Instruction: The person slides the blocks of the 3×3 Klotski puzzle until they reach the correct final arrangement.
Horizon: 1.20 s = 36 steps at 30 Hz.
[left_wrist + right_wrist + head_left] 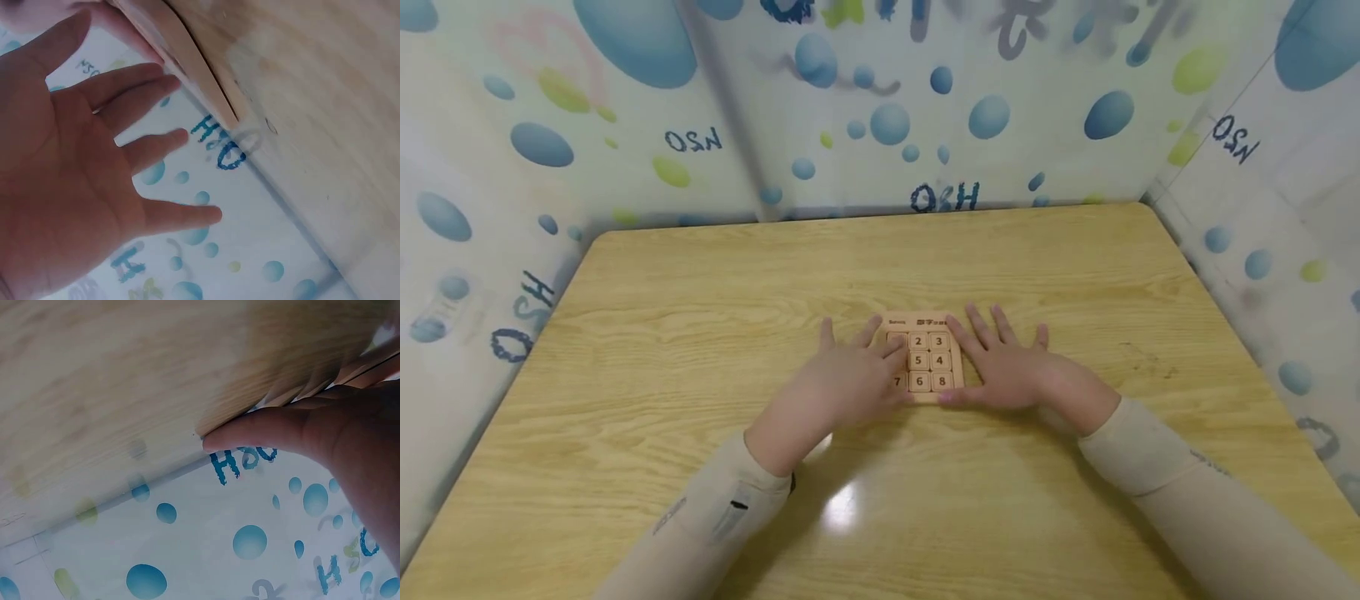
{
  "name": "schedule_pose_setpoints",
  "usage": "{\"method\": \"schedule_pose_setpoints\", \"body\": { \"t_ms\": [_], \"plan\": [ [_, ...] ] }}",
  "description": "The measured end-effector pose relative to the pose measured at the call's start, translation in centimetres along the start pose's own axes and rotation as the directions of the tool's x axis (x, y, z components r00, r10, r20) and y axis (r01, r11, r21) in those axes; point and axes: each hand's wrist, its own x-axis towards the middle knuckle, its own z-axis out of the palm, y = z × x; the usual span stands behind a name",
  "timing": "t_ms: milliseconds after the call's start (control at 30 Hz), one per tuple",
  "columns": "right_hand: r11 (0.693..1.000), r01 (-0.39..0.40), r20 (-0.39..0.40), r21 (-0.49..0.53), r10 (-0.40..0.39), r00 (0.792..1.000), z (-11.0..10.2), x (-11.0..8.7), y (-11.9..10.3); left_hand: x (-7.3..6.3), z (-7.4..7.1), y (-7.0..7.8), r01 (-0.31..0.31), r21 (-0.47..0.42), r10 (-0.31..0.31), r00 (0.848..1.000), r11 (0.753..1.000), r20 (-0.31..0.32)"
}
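A small wooden number slide puzzle (907, 318) lies flat on the table in the head view, with tiles 2, 3, 5, 4, 7, 6 and 8 readable. My left hand (850, 379) reaches over its left column, fingers spread and mostly straight, index fingertip at the top-left tiles, which it partly hides. Along the right side, my right hand (1009, 373) is spread flat: one fingertip meets the top right corner and the thumb the lower right edge. In the left wrist view the puzzle's edge (206, 69) shows beyond the straight fingers of that hand.
The wood-grain table (700, 300) extends around both hands. Behind it and at both sides stands a pale wall (865, 175) printed with blue and green drops. Light-coloured sleeves (1180, 467) cover both forearms.
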Motion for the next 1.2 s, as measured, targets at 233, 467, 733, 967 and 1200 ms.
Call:
{"method": "schedule_pose_setpoints", "body": {
  "t_ms": [233, 467, 733, 967, 1200],
  "plan": [
    [1.0, 0.002, -0.002, -0.005, -0.002, 1.0, 0.2, 0.1, 0.0, -0.8, 1.0, 0.8, -0.08, -0.036, 0.08, 0.997, 0.996, 0.008],
    [1.0, 0.001, 0.005, -0.001, -0.001, 1.0, 0.3, 0.1, 0.0, -2.0, 1.2, 0.0, -0.025, -0.034, 0.026, 1.0, 0.999, 0.009],
    [1.0, -0.005, -0.001, -0.01, 0.005, 1.0, 0.3, 0.2, 0.1, -1.9, 0.2, 2.3, 0.032, 0.086, -0.03, 0.999, 0.996, -0.02],
    [1.0, 0.008, -0.002, -0.006, -0.008, 1.0, 0.3, 0.0, 0.0, -0.2, 0.6, 4.1, -0.081, 0.097, 0.081, 0.997, 0.992, -0.003],
    [1.0, 0.004, -0.007, 0.003, -0.004, 1.0, 0.2, 0.0, -0.1, -0.8, 0.8, 2.5, -0.044, 0.042, 0.044, 0.999, 0.998, -0.003]
  ]
}}
